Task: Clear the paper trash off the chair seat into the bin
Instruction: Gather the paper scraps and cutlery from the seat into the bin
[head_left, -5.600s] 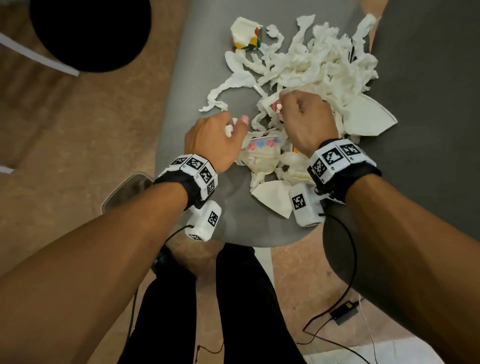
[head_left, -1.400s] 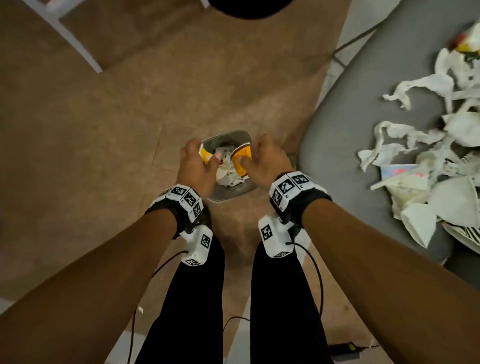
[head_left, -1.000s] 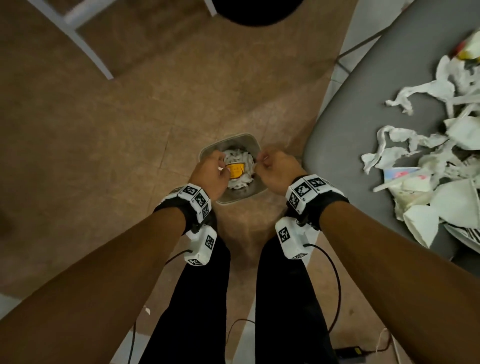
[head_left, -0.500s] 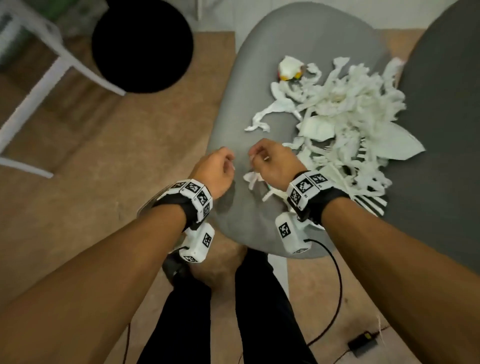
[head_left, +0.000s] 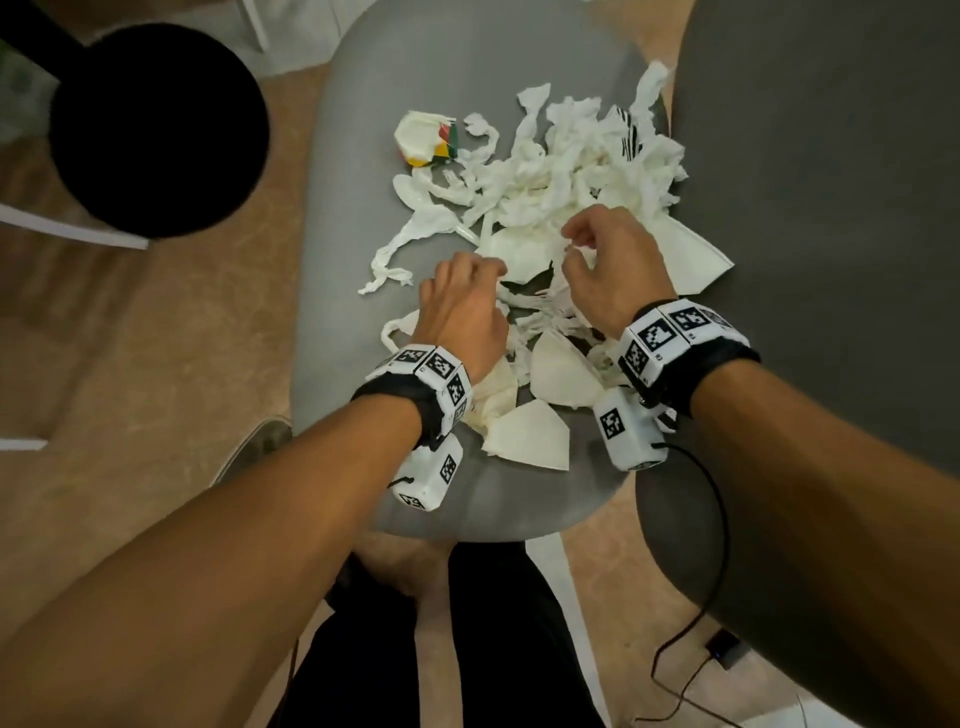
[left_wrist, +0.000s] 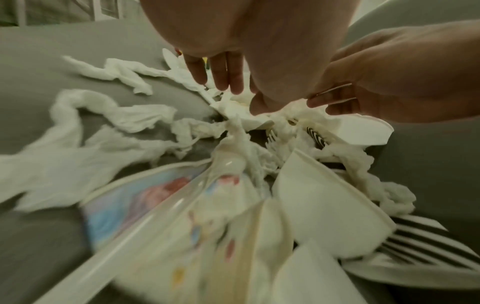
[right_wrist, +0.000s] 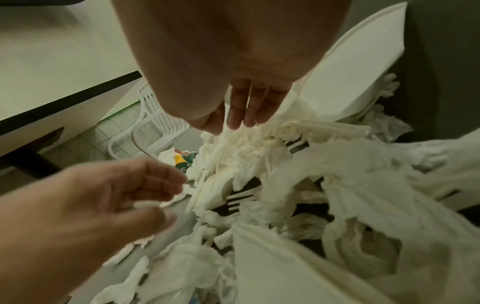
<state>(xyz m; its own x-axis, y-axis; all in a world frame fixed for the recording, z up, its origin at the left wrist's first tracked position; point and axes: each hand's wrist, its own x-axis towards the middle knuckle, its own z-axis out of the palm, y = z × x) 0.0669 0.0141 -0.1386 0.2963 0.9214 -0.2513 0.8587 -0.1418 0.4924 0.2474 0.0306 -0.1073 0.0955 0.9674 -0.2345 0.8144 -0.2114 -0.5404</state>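
While both my hands are down in the mess, you can see what's on this smooth grey chair seat (head_left: 353, 156): a loose heap of paper trash (head_left: 566, 171), mostly soft crinkly white tissue torn into long twisty strips, plus stiffer, flat pieces with curved edges that look like torn paper plates (head_left: 527, 434). One crumpled cup (head_left: 423, 139) with yellow, red and green print sits at the far left edge of the heap, a bit apart from the strips. Under my left wrist there's a glossy piece with a pastel pink-and-blue print (left_wrist: 135, 197), and some black-and-white striped bits (left_wrist: 426, 242) poke out nearby.

My left hand (head_left: 462, 306) is palm-down on the near side of the pile, fingers fairly straight with the tips (left_wrist: 228, 80) touching tissue, not really clamped on anything. My right hand (head_left: 608, 265) is just beside it, fingers curved and dipping into the shreds (right_wrist: 246, 115); honestly I can't tell if it's got a real grip. Only a sliver of the bin (head_left: 249, 447) shows, on the tan floor left of the seat.
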